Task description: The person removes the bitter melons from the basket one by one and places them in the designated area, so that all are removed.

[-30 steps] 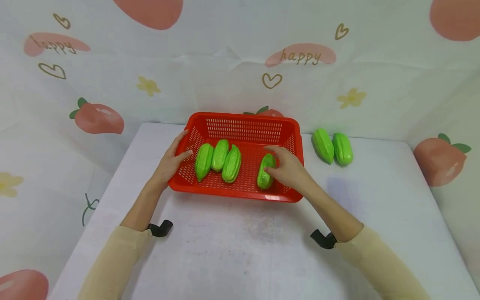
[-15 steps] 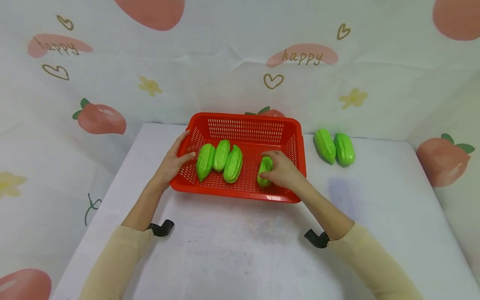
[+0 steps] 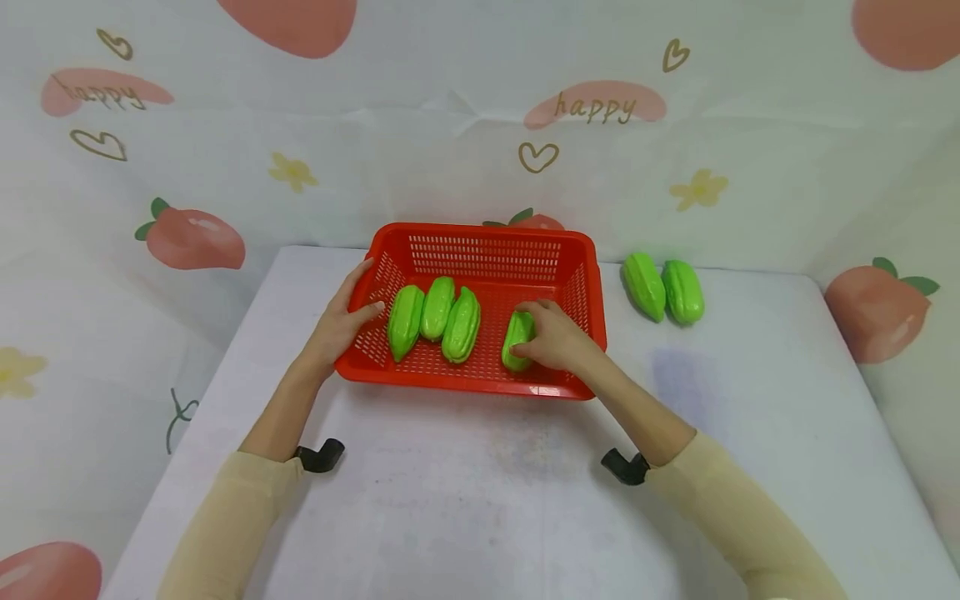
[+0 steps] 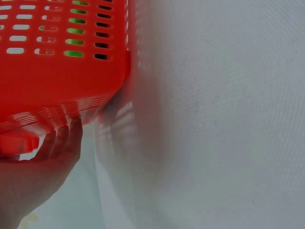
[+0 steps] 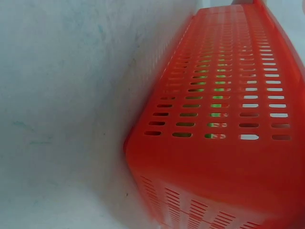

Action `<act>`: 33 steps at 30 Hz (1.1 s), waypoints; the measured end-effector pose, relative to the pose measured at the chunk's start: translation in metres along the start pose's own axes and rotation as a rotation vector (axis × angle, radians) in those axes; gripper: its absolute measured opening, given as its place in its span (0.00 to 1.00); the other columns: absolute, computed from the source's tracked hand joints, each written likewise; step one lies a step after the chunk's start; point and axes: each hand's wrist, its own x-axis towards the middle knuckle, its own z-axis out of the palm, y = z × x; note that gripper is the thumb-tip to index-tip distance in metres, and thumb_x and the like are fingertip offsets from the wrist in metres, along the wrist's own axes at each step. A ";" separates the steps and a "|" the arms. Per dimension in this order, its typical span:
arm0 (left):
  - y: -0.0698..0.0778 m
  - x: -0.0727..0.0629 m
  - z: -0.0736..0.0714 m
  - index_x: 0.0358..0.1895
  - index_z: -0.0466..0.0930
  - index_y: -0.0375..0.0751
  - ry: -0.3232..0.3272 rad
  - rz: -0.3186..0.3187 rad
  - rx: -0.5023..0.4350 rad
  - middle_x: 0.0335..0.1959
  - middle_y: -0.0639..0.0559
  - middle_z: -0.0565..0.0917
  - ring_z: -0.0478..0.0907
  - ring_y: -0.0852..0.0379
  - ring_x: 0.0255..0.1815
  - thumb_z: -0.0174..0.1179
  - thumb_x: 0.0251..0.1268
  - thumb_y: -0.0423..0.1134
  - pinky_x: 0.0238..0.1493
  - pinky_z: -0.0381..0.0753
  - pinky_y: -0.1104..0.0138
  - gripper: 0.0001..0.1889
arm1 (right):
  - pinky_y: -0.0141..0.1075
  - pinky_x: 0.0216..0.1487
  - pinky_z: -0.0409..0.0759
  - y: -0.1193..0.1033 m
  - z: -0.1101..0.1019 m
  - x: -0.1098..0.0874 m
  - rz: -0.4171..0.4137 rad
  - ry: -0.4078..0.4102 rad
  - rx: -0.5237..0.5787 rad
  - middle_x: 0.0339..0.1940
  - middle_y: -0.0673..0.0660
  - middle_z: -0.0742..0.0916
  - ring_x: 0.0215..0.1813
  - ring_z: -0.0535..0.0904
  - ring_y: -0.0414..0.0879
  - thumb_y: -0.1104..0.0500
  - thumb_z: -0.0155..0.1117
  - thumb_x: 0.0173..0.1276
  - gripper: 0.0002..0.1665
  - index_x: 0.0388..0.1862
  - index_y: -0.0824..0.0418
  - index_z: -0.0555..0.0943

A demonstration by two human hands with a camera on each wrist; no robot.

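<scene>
A red plastic basket (image 3: pixel 480 382) with slotted walls stands on the table. My left hand (image 3: pixel 333 329) holds its left end, thumb over the rim inside and fingers along the outer wall; the left wrist view shows those fingers (image 4: pixel 71 143) against it. Inside the basket on the right lies a green ridged fruit (image 3: pixel 517 340), star-fruit-like, gripped by my right hand (image 3: pixel 557 337) between thumb and fingers. Three similar green fruits (image 3: pixel 436 308) lie side by side in the basket's left half. The right wrist view shows only the basket's outer wall (image 5: pixel 214 162), green showing through the slots.
Two more green ridged fruits (image 3: pixel 663 289) rest on the white table (image 3: pixel 450 500), right of the basket near the back edge. A white printed cloth (image 3: pixel 420 167) hangs behind the table. A black wrist mount (image 3: pixel 321 456) sticks out from the left cuff, another (image 3: pixel 626 467) from the right.
My right hand has closed round the right-hand fruit and shifted it slightly left within the basket. The left hand keeps its hold on the basket's end.
</scene>
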 end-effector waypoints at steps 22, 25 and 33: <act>-0.002 -0.001 -0.002 0.79 0.47 0.70 0.018 0.005 0.030 0.74 0.45 0.59 0.68 0.46 0.62 0.51 0.76 0.43 0.54 0.81 0.58 0.35 | 0.51 0.63 0.73 -0.002 0.005 0.017 0.042 -0.087 -0.062 0.65 0.61 0.77 0.61 0.71 0.55 0.44 0.73 0.59 0.51 0.78 0.54 0.62; -0.002 -0.001 -0.001 0.79 0.47 0.70 0.015 0.011 0.031 0.74 0.46 0.59 0.68 0.46 0.63 0.51 0.75 0.43 0.52 0.81 0.61 0.36 | 0.49 0.61 0.75 -0.002 0.005 0.015 0.027 -0.073 -0.073 0.64 0.60 0.78 0.60 0.72 0.54 0.45 0.75 0.58 0.51 0.77 0.54 0.63; -0.003 0.001 0.000 0.79 0.47 0.70 0.004 0.008 0.025 0.75 0.46 0.58 0.66 0.44 0.65 0.52 0.75 0.44 0.51 0.81 0.63 0.36 | 0.47 0.57 0.77 0.000 0.004 0.014 0.004 -0.058 -0.051 0.62 0.59 0.78 0.59 0.72 0.54 0.49 0.77 0.56 0.50 0.76 0.53 0.65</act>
